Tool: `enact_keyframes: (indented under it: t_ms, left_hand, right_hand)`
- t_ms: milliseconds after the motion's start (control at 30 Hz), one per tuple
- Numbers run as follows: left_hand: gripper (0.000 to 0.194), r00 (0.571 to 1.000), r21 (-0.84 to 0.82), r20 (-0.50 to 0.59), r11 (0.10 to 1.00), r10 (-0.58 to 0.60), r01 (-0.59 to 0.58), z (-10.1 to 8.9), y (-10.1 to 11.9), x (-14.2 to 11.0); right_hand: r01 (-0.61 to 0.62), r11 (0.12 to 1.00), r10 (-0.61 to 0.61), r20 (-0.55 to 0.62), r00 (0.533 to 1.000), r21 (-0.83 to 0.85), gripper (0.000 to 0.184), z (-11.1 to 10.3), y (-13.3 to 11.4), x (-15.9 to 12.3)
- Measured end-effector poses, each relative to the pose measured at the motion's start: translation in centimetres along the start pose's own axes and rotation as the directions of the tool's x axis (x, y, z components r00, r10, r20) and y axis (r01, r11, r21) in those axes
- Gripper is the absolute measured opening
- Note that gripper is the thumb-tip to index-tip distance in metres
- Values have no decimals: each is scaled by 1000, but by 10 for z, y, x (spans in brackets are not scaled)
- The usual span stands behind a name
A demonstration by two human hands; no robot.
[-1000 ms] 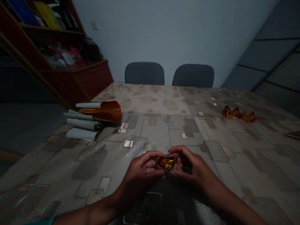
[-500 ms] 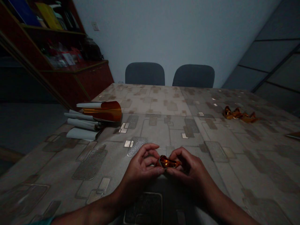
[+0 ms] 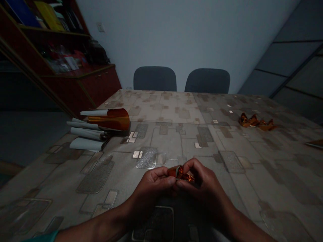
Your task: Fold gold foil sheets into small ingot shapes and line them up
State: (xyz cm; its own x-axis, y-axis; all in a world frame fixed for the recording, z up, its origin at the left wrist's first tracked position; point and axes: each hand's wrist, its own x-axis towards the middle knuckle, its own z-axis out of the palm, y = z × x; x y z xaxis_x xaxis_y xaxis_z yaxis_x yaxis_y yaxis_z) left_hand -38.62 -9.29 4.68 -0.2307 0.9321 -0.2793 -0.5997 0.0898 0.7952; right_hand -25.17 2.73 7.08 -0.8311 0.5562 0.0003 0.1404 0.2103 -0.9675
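Observation:
A small folded piece of shiny orange foil paper (image 3: 179, 172) is held between my two hands, just above the near part of the table. My left hand (image 3: 156, 181) pinches its left end, thumb in front and fingers behind. At the right end my right hand (image 3: 199, 174) grips it between thumb and curled index finger. A pale edge of the paper's reverse side shows in the middle. My fingers hide part of the piece.
Curled sheets of orange foil paper with pale backs (image 3: 118, 119) lie at the left. Several folded orange foil pieces (image 3: 256, 121) sit at the far right. The patterned tablecloth (image 3: 174, 144) reaches two grey chairs (image 3: 154, 79). A red-brown cabinet (image 3: 101, 84) stands back left.
My left fingers have closed down onto the foil paper's left end, which has turned and folded a little. My right hand keeps its grip. The view has shifted slightly.

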Motion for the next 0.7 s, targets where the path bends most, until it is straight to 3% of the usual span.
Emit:
enact_keyframes:
  t_ms: [200,333,500,700]
  left_hand:
    - [31,998,-21,63,999,-29,30,1,1,0]
    - [32,993,-46,109,998,-35,40,-3,2,2]
    - [35,977,-41,178,991,-120,130,-4,3,1]
    - [33,978,23,144,988,-153,151,-3,1,1]
  right_hand:
    - [-20,972,-6,110,994,232,26,-2,0,-2]
    - [-173,880,95,193,977,443,34,-11,-1,-2]
    - [-355,828,189,381,905,433,41,-11,1,-3]
    - [-443,800,273,413,869,404,38,-6,3,-2]
